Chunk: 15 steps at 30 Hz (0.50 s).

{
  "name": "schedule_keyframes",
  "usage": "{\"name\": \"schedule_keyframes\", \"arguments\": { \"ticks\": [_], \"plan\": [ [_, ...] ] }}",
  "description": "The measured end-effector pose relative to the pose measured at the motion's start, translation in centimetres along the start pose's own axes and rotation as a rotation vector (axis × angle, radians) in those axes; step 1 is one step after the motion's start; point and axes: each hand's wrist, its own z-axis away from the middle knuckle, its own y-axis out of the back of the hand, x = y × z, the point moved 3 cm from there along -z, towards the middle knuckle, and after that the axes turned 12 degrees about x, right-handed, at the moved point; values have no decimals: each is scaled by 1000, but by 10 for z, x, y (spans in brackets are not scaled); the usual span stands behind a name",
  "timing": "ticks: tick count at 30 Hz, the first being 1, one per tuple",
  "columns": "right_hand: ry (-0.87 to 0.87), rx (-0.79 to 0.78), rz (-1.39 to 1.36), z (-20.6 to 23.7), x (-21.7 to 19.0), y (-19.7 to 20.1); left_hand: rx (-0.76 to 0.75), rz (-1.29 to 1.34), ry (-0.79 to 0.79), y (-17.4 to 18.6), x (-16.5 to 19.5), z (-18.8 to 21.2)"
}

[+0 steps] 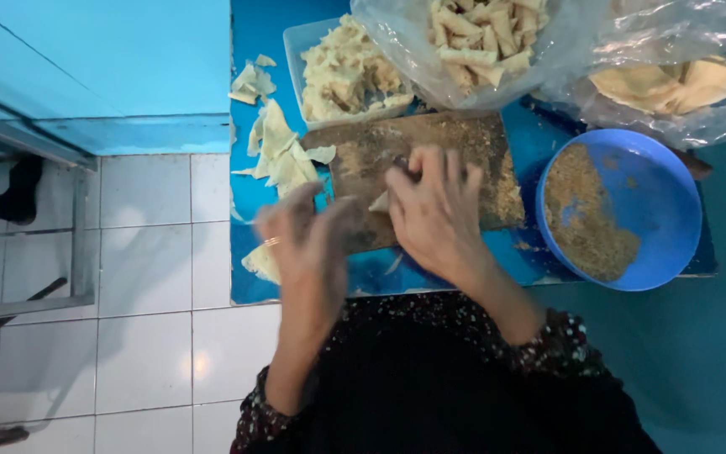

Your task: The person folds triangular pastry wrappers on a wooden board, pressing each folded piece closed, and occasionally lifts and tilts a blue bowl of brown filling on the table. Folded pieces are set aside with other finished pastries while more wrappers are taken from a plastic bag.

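**Hands over a crumb-dusted board, small pastry piece between them**

A small pale piece of pastry wrapper [378, 202] lies on the wooden board [464, 143], near its front-left part, just at the thumb side of the right hand [434, 210]. Most of the piece is hidden under that hand; its shape cannot be made out.

The right hand lies palm down on the board, fingers pointing away from the body and held close together, curled at the tips. Whether the tips pinch anything cannot be told: something dark shows at the fingertips but is too small to read.

The left hand [304, 244] is motion-blurred. It hovers at the board's left end, fingers loosely spread, with a ring on one finger. It appears to hold nothing, though blur leaves this uncertain.

The board is dusted with brown crumbs and sits on a blue table [249, 286]. Torn wrapper scraps [279, 151] lie left of the board, near the table's left edge. Behind the board stands a clear tray of wrapper trimmings [342, 76], and a plastic bag of rolled pastries [481, 38], cut off by the top of the frame. Another bag with flat wrappers [674, 84] lies at the far right, partly cut off. A blue bowl of breadcrumbs [657, 210] sits just right of the board. Bare table is little; white tiled floor [144, 319] opens to the left.
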Motion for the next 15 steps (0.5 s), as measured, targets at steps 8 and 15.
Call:
{"name": "schedule_keyframes", "arguments": {
  "ticks": [8, 15],
  "plan": [
    [-100, -34, -42, -31, 17, 7, -61, -223, 164, 51, -39, 11],
    [66, -79, -346, -23, 8, 33, -78, -158, 73, 43, -48, 15]
  ]
}}
